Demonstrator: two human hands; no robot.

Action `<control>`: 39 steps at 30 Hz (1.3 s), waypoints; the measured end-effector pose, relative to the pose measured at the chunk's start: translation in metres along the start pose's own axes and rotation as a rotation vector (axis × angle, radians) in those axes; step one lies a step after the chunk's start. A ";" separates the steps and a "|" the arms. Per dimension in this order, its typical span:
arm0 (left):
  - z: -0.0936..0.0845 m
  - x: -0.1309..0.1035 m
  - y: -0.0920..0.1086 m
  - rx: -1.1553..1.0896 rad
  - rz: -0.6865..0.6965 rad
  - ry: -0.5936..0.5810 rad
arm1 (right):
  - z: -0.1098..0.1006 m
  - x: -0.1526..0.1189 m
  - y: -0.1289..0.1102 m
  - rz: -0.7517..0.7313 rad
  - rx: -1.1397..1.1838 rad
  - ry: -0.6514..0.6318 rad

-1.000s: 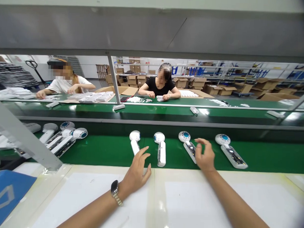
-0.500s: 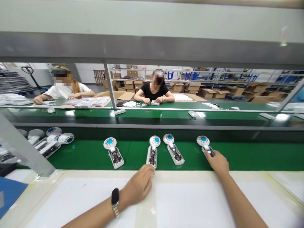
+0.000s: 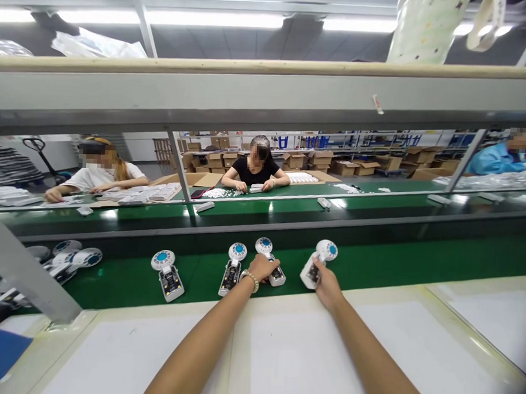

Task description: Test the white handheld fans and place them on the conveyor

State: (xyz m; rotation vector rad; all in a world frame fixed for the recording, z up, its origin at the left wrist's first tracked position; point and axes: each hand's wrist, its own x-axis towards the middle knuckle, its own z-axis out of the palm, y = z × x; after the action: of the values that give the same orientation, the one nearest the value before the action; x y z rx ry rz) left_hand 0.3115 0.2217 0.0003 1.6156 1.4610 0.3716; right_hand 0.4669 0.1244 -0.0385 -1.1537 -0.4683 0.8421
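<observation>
White devices with round blue-centred heads and exposed dark circuit boards lie on a green belt (image 3: 381,264). My right hand (image 3: 328,284) grips the rightmost device (image 3: 327,250) by its body, which is tilted. My left hand (image 3: 263,268) reaches over the belt onto another device (image 3: 264,245), covering part of its body; whether the fingers are closed on it is hidden. Just left of that hand lies a device (image 3: 231,276), and farther left another one (image 3: 171,283).
More devices (image 3: 88,257) are piled at the left behind a slanted metal post (image 3: 36,269). A pale worktop (image 3: 292,347) runs along the near side. Across the belt, people (image 3: 257,168) handle white parts. A shelf beam (image 3: 249,96) spans overhead.
The view has tilted up and shifted. My left hand has moved from the second device to the third. The right-hand device is now turned, its head pointing up and right.
</observation>
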 end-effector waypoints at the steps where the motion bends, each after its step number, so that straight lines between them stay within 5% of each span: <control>1: -0.001 0.003 -0.002 -0.016 -0.011 -0.012 | 0.007 -0.007 0.002 0.023 0.038 -0.048; 6: -0.016 -0.006 -0.022 -0.207 0.026 -0.062 | 0.024 -0.037 0.003 0.126 0.110 -0.259; 16: -0.058 -0.064 -0.067 -0.752 0.137 -0.168 | 0.057 -0.081 0.012 0.270 0.086 -0.445; 27: -0.058 -0.078 -0.089 -1.026 0.187 -0.324 | 0.080 -0.080 0.024 0.275 -0.092 -0.606; 39: -0.060 -0.083 -0.089 -0.971 0.245 -0.365 | 0.075 -0.081 0.022 0.240 -0.144 -0.636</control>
State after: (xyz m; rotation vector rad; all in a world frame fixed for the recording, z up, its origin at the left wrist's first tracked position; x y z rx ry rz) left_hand 0.1897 0.1617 -0.0063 0.9740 0.6168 0.7402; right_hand 0.3558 0.1099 -0.0245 -1.0707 -0.9347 1.4122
